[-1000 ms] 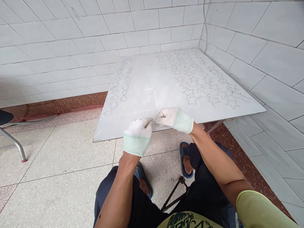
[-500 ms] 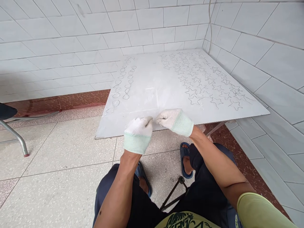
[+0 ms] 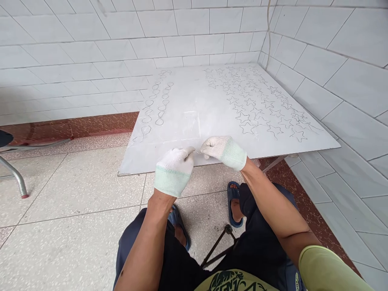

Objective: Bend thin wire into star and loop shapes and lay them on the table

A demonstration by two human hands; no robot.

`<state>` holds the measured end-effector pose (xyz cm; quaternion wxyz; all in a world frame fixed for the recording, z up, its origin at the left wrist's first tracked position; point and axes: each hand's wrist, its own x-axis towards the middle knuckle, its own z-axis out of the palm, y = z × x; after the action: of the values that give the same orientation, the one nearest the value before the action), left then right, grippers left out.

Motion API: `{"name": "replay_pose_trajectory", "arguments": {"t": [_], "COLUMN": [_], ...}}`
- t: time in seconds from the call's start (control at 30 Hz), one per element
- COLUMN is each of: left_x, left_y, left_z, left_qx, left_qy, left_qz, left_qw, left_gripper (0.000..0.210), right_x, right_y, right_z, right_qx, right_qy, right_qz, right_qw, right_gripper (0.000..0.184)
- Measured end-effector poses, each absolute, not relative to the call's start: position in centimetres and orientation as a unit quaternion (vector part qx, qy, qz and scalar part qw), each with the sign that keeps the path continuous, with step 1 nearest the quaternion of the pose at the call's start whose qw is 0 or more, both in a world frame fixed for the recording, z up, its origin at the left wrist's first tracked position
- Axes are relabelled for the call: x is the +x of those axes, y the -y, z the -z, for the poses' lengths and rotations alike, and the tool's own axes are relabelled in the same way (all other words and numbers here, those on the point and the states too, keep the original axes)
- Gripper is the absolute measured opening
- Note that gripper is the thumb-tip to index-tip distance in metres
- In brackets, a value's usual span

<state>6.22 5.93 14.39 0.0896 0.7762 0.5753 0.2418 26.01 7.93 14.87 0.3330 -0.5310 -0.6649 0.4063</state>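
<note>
Since the frame half a second ago, the fingertips have parted slightly, and a bit of thin wire (image 3: 198,152) now shows in the gap. The gloved left hand (image 3: 173,170) has thumb and forefinger pressed together on the wire's left end; the right hand (image 3: 224,152) pinches it from the other side, its fingers curled under, though the exact contact is hidden. Gripping so close together probably steadies so fine a piece. Both hands are at the near edge of the white board (image 3: 184,87), likely for easy reach from between the spread knees, with the wire just above that edge. Star-shaped outlines (image 3: 249,102) lie toward the right and figure-eight loops (image 3: 162,108) in rows at the left, presumably kept apart by shape so that the thin outlines do not tangle.
</note>
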Motion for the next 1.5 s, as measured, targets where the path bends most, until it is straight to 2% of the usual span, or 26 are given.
{"name": "replay_pose_trajectory", "arguments": {"t": [0.33, 0.63, 0.77, 0.93, 1.03, 1.17, 1.5], "left_x": [6.1, 7.2, 8.1, 8.6, 8.3, 7.9, 8.4], "left_y": [-6.3, -6.1, -5.9, -6.0, -6.0, -6.0, -5.9], "left_z": [-14.3, -13.9, -13.3, -12.5, -12.4, -12.6, -12.7], "left_qx": [0.784, 0.740, 0.674, 0.622, 0.606, 0.604, 0.567], "left_qy": [-0.574, -0.615, -0.679, -0.682, -0.674, -0.668, -0.664], "left_qz": [-0.221, -0.248, -0.265, -0.339, -0.366, -0.368, -0.399], "left_qw": [0.084, 0.115, 0.116, 0.181, 0.212, 0.233, 0.280], "left_gripper": [0.037, 0.033, 0.033, 0.035, 0.035, 0.034, 0.033], "right_x": [25.3, 24.3, 23.3, 22.4, 22.8, 23.6, 22.2], "right_y": [-8.1, -7.3, -7.1, -7.1, -7.5, -8.3, -7.9], "right_z": [-13.9, -13.6, -13.3, -13.4, -13.3, -12.4, -11.1], "right_qx": [-0.526, -0.516, -0.523, -0.560, -0.557, -0.539, -0.540], "right_qy": [0.701, 0.680, 0.673, 0.672, 0.662, 0.625, 0.593], "right_qz": [-0.391, -0.392, -0.380, -0.329, -0.357, -0.407, -0.409], "right_qw": [0.282, 0.343, 0.359, 0.357, 0.352, 0.390, 0.435], "right_gripper": [0.034, 0.025, 0.031, 0.034, 0.036, 0.032, 0.034]}}
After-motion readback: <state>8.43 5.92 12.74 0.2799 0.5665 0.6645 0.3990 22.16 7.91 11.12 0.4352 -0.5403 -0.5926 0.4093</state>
